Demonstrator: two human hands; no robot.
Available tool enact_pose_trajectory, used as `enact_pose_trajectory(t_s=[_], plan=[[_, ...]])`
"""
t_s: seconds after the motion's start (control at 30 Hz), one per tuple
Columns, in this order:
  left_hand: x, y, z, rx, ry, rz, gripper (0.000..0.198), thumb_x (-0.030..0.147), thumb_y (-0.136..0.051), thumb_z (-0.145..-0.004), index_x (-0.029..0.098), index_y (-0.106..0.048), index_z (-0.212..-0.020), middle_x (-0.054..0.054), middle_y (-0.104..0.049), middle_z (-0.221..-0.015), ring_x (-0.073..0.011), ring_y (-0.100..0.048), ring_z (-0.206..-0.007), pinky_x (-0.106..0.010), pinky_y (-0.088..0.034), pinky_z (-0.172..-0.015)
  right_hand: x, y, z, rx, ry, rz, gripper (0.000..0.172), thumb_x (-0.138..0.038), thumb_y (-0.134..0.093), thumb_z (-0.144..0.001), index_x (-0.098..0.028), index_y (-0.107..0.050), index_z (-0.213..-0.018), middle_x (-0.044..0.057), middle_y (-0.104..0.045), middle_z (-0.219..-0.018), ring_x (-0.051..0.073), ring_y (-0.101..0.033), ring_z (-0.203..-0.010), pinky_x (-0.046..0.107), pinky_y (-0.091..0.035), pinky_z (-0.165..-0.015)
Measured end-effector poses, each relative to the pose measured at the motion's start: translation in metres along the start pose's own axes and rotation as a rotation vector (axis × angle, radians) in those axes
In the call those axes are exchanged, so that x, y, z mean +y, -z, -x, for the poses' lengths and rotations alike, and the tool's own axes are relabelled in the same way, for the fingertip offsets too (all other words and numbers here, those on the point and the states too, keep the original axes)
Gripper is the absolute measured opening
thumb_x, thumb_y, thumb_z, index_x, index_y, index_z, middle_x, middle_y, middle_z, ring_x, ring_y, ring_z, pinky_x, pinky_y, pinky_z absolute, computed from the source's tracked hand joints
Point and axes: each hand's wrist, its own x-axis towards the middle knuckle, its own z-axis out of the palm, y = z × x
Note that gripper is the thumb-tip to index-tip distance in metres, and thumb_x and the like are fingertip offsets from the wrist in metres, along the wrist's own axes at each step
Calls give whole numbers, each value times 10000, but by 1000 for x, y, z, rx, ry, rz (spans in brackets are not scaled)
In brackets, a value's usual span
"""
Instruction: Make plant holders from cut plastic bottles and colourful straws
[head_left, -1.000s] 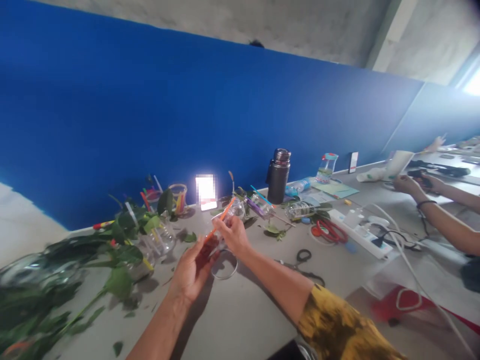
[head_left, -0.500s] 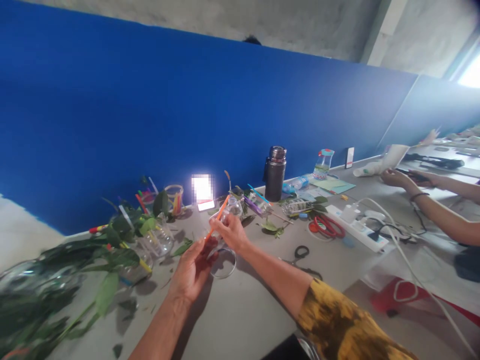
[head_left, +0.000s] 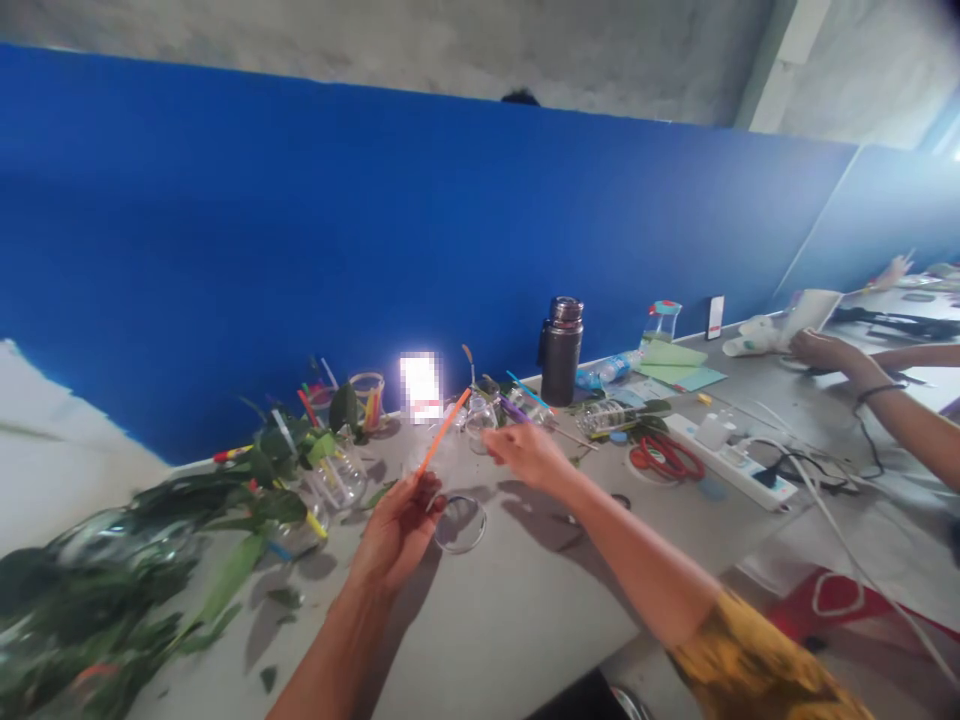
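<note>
An orange strip slants upward from my left hand, whose fingers are closed on its lower end. Something clear and plastic, hard to make out, shows behind the strip. To the right, my right hand hangs over the table with its fingers bent together; whether they hold anything is too small to tell. Just beyond those fingers stands a small clear bottle. A roll of wire or clear tape lies on the table beside my left hand.
Leafy stems and clear cups crowd the left. A dark thermos, red-handled scissors, a power strip and a plastic bottle stand or lie to the right. Another person's hand is at the far right.
My right hand has left the orange strip and moved right, away from my left hand. My left hand still holds the strip. The view has shifted slightly.
</note>
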Motion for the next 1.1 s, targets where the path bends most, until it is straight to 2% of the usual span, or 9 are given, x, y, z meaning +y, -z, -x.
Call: enact_pose_trajectory(t_s=[0.07, 0.13, 0.2, 0.3, 0.43, 0.7, 0.87, 0.97, 1.1], plan=[[0, 0, 1, -21, -11, -8, 81, 92, -793, -773, 149, -738, -787, -42, -756, -776, -169, -725, -736, -288, -587, -669, 15, 29, 7, 58, -90, 345, 373, -375, -563, -991, -196, -756, -726, 58, -743, -719, 190, -676, -688, 264, -443, -647], [-2, -1, 2, -47, -14, -23, 110, 107, -831, -742, 154, -735, -766, -48, -749, -758, -171, -707, -708, -281, -578, -625, 31, 51, 11, 105, -193, 639, 317, -309, -530, -1006, -199, -807, -899, 116, -803, -933, 243, -747, -882, 280, -481, -727], [-4, -1, 3, -76, -16, -26, 147, 129, -869, -711, 161, -730, -742, -50, -745, -742, -169, -686, -683, -275, -568, -591, 45, 63, 12, 9, -297, 840, 303, -232, -522, -1006, -162, -813, -1053, 189, -802, -1053, 290, -768, -1006, 306, -515, -792], [-5, 0, 2, -125, -31, -11, 202, 155, -916, -671, 176, -731, -749, -50, -751, -748, -167, -679, -685, -269, -568, -588, 60, 65, 10, -108, -314, 996, 365, -67, -482, -976, -107, -794, -1161, 249, -779, -1142, 318, -760, -1111, 331, -540, -872], [-4, 2, 0, -132, -39, -11, 232, 168, -938, -649, 176, -738, -767, -51, -756, -757, -159, -674, -685, -259, -563, -579, 70, 61, 6, -130, -303, 1025, 421, -11, -455, -958, -82, -779, -1216, 280, -745, -1232, 329, -744, -1159, 368, -554, -928], [-6, 0, 5, -130, -17, -49, 155, 145, -890, -696, 150, -758, -777, -60, -752, -758, -155, -660, -690, -254, -558, -585, 78, 72, 8, -154, -329, 1056, 441, -6, -423, -963, -58, -772, -1228, 283, -754, -1212, 372, -739, -1164, 427, -571, -910], [-6, 0, 5, -132, -20, -58, 102, 152, -869, -750, 159, -772, -780, -56, -754, -770, -153, -644, -704, -257, -552, -595, 72, 87, 30, -187, -347, 1059, 367, -68, -501, -958, -68, -786, -1189, 282, -770, -1165, 368, -750, -1141, 395, -559, -891], [-6, -1, 5, -130, -21, -59, 127, 168, -887, -736, 156, -765, -767, -53, -744, -761, -150, -637, -709, -252, -546, -591, 71, 104, 51, -226, -387, 1056, 335, -107, -512, -951, -125, -822, -1078, 239, -793, -1121, 349, -755, -1118, 369, -536, -860], [-7, 0, 4, -138, -19, -58, 163, 190, -904, -720, 146, -759, -779, -54, -743, -784, -140, -625, -713, -246, -556, -610, 88, 132, 82, -173, -370, 1022, 252, -195, -564, -927, -229, -811, -961, 152, -799, -1069, 304, -749, -1025, 323, -470, -759]])
